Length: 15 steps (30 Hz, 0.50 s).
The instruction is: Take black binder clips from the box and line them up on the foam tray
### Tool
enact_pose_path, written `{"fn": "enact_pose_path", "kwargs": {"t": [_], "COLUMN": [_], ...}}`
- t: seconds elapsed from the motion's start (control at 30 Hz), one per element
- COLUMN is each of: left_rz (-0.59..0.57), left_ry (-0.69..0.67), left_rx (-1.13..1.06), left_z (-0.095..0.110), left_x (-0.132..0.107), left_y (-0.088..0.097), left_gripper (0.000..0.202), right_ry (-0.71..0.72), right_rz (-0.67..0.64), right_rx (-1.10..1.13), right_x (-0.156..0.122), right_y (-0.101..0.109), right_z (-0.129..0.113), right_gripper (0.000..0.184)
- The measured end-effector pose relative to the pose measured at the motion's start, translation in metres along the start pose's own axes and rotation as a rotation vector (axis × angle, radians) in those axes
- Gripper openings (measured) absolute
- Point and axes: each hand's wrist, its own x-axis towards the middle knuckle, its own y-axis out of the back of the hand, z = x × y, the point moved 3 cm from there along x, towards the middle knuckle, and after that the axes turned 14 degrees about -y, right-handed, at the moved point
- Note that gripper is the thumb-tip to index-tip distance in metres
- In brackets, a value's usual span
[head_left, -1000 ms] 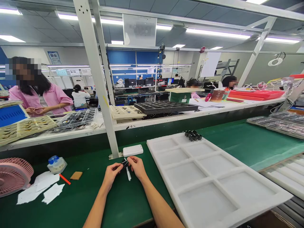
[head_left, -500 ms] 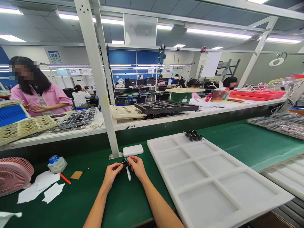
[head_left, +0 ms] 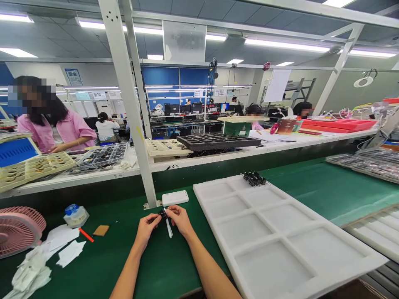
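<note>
Left hand's grip (head_left: pixel 157 219) pinched a small black part (head_left: pixel 162 213) over the counter (head_left: pixel 165 270), partly hiding it; whether the right hand (head_left: pixel 180 218) beside it pinched too, the head view did not show. A pink fan (head_left: pixel 18 232) was cut off at left.

At lower centre, a small part (head_left: pixel 162 213) is black and the slim stick (head_left: pixel 169 229) below it white, over a plain green bench top (head_left: pixel 168 270). A white grid patterns the tray (head_left: pixel 277 235) at lower right; at lower left, the fan (head_left: pixel 17 230) is pink, the bottle cap (head_left: pixel 71 209) blue.
</note>
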Motion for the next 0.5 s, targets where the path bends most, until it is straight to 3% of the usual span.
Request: {"fn": "enact_pose_path", "kwargs": {"t": [0.5], "left_rz": [0.079], "left_ry": [0.034], "left_rx": [-0.037], "left_z": [-0.002], "left_x": [0.000], "left_y": [0.003], "left_gripper": [0.049], "right_ry": [0.057], "right_rz": [0.049], "right_rx": [-0.267], "right_x": [-0.012], "right_y": [0.001], "right_z": [-0.008], "right_gripper": [0.038]}}
